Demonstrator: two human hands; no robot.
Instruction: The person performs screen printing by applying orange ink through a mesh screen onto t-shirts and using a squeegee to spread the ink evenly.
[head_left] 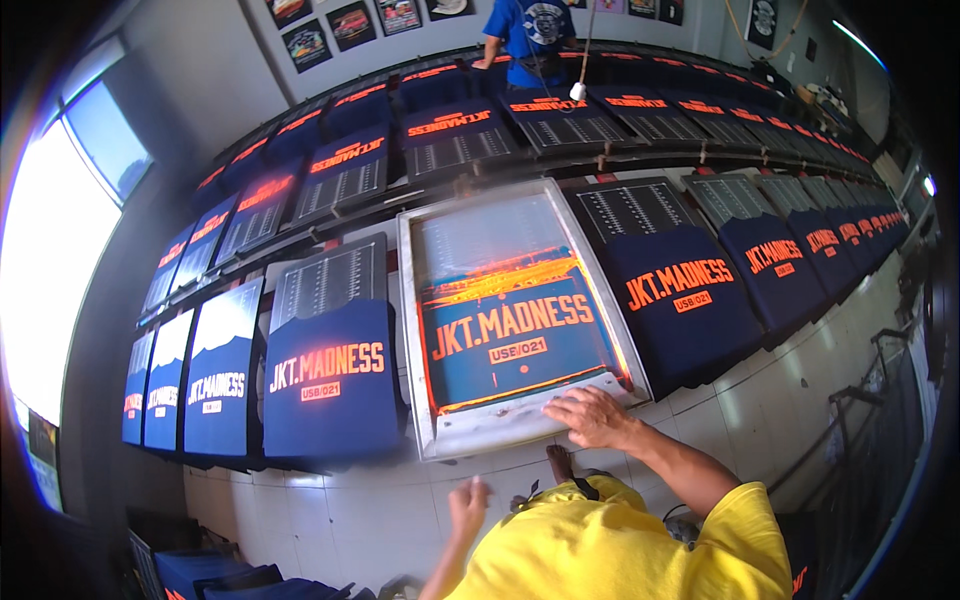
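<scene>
A silk-screen frame point(638, 372) with silver edges lies over a dark blue shirt panel in front of me. Orange ink streaks its mesh point(500, 282), and orange lettering shows in its lower part. Along its near end runs a silver bar with bolts. My right hand point(590, 416) has its fingers closed over that near end, at the right. My left hand point(469, 506) hangs lower, apart from the frame, somewhat blurred. Its fingers look curled in, and nothing shows in them.
Dark blue shirt panels with orange lettering, such as one at the left point(330, 385) and one at the right point(680, 290), lie on boards in long rows. A person in a blue shirt point(540, 40) stands behind the far row. A white cord end point(578, 92) hangs above. Tiled floor point(320, 510) lies below.
</scene>
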